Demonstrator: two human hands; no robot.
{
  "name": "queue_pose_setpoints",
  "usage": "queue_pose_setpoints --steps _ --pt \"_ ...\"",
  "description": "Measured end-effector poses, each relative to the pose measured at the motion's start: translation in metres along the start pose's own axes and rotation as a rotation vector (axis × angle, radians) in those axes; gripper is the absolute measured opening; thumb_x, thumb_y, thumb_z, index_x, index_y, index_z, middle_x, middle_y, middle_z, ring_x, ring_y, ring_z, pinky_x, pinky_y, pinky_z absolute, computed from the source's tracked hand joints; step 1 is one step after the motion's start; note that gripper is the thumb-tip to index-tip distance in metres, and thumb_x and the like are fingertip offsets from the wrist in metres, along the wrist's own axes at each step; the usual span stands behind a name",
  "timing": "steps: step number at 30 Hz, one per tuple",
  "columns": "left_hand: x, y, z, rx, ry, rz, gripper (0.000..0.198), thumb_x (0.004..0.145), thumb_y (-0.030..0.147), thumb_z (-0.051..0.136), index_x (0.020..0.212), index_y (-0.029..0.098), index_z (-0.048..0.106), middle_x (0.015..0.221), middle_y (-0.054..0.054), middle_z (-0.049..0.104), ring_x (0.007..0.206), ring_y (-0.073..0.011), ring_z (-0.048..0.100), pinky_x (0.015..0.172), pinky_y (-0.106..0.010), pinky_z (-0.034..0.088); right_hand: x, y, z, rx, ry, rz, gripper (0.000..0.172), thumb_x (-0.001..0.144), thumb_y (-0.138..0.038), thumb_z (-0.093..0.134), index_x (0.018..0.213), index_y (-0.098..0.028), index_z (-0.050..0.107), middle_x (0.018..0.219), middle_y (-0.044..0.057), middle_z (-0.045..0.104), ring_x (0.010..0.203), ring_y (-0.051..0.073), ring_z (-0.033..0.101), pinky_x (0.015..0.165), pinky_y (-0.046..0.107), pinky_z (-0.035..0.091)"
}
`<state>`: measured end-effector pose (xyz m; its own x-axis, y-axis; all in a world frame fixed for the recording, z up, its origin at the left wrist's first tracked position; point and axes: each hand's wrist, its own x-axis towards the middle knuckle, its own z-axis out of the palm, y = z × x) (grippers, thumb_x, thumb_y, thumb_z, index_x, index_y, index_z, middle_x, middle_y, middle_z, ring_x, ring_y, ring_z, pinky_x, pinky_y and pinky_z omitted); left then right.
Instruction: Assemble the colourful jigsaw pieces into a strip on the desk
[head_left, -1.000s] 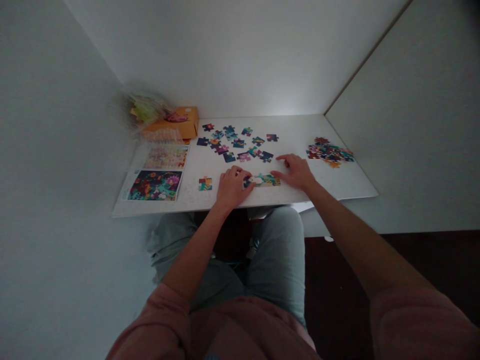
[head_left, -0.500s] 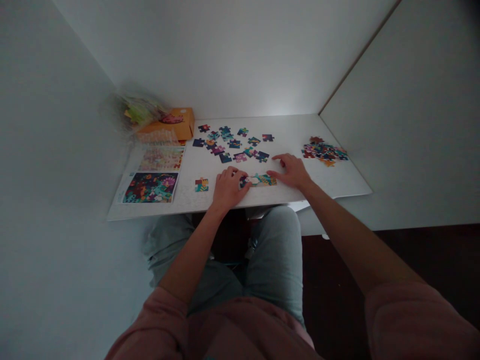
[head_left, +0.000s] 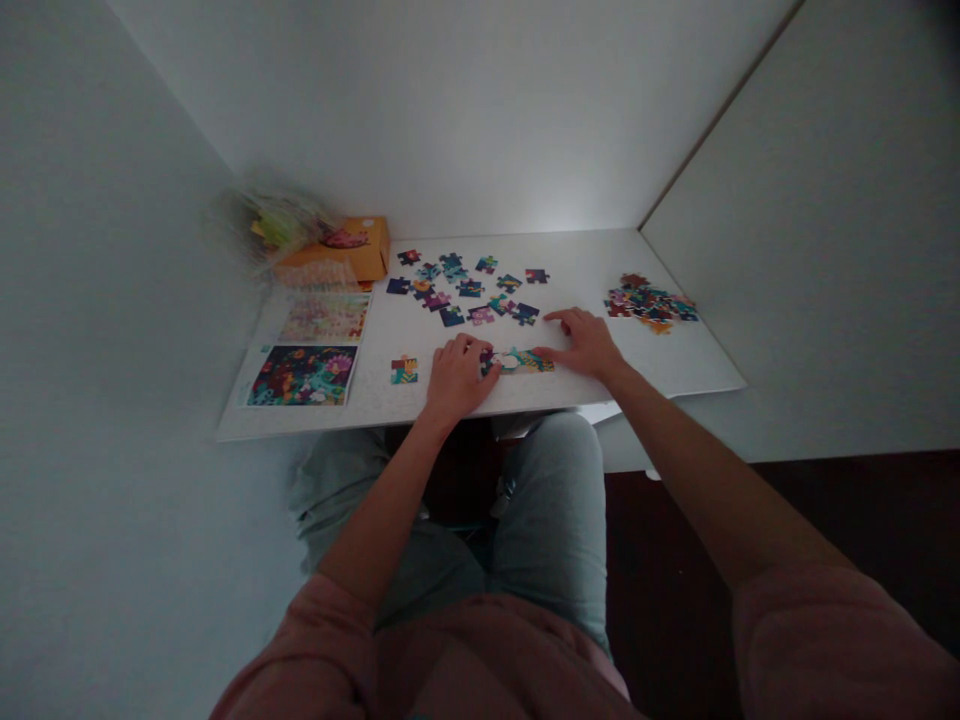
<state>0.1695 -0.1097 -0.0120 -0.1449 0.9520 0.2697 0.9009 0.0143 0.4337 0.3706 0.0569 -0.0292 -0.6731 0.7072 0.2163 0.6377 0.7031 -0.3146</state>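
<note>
The left hand point(head_left: 459, 375) lies palm down with its fingers curled over the left end of a strip of joined jigsaw pieces point(head_left: 519, 361), though the dim view doesn't show whether they grip it. The right hand point(head_left: 583, 345) is open, with its fingers spread, and its thumb comes down at the strip's right end. The hands are apart, with the strip lying flat between them near the table's front edge. The strip is long and narrow, with dark blue at the left, a pale patch in the middle, and teal and yellow shapes at the right. Just left of the left hand sits a small joined clump of pieces point(head_left: 403, 370) in red, yellow and teal. Above the hands, loose dark pieces point(head_left: 469, 289) are spread out separately, and farther right lies a heaped pile of pieces point(head_left: 651, 305). At the left of the white table point(head_left: 675, 365) are a colourful floral picture sheet point(head_left: 302, 375) and a paler printed sheet point(head_left: 326, 317) above it. Behind them stands an orange box point(head_left: 352, 250), with a blurred clear plastic bag point(head_left: 276, 224) beside it. White walls point(head_left: 450, 120) close in the table, grey trousers point(head_left: 555, 500) show below its edge, and pink sleeves point(head_left: 840, 640) cover the upper arms.
</note>
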Motion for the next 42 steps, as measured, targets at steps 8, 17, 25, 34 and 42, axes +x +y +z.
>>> queue_pose_setpoints --steps 8,17,25,34,42 --pt "-0.0001 -0.0005 0.0003 0.001 -0.012 -0.003 0.028 0.088 0.040 0.040 0.112 0.029 0.050 0.113 -0.007 0.051 0.106 -0.0239 0.046 0.092 -0.041 0.036 -0.0014 -0.0006 -0.0012 -0.020 -0.011 -0.014 0.052 0.077 -0.063 0.050 0.120 -0.035 0.049 0.100 0.010 0.057 0.094 0.033 0.051 0.081 0.050 0.036" --pt "-0.0008 -0.0009 -0.0012 0.014 -0.009 0.005 0.028 0.087 0.040 0.041 0.111 0.029 0.050 0.112 -0.007 0.051 0.104 -0.0237 0.047 0.090 -0.042 0.037 -0.0018 -0.0032 -0.0016 -0.021 0.007 -0.010 0.053 0.074 -0.066 0.053 0.118 -0.036 0.050 0.100 0.009 0.057 0.096 0.032 0.052 0.083 0.050 0.037" --pt "-0.0005 -0.0030 0.0003 -0.037 -0.020 0.024 0.024 0.086 0.040 0.043 0.106 0.030 0.054 0.109 -0.005 0.052 0.104 -0.0225 0.048 0.089 -0.041 0.039 -0.0003 -0.0047 -0.0024 -0.017 0.001 -0.011 0.053 0.076 -0.067 0.049 0.118 -0.034 0.051 0.101 0.009 0.058 0.095 0.031 0.053 0.082 0.049 0.039" --pt "-0.0006 -0.0006 -0.0014 -0.031 -0.027 0.011 0.024 0.088 0.040 0.042 0.106 0.030 0.054 0.109 -0.006 0.053 0.104 -0.0224 0.048 0.090 -0.041 0.039 0.0004 -0.0045 -0.0028 -0.003 -0.003 0.002 0.052 0.077 -0.066 0.047 0.118 -0.035 0.051 0.101 0.010 0.059 0.095 0.033 0.052 0.081 0.051 0.038" --pt "-0.0010 0.0000 -0.0040 -0.058 -0.030 0.009 0.022 0.087 0.039 0.045 0.104 0.030 0.055 0.108 -0.006 0.053 0.104 -0.0227 0.049 0.090 -0.041 0.039 -0.0008 -0.0068 -0.0048 -0.003 -0.002 0.006 0.051 0.077 -0.066 0.047 0.119 -0.037 0.051 0.100 0.010 0.059 0.095 0.033 0.053 0.081 0.052 0.038"
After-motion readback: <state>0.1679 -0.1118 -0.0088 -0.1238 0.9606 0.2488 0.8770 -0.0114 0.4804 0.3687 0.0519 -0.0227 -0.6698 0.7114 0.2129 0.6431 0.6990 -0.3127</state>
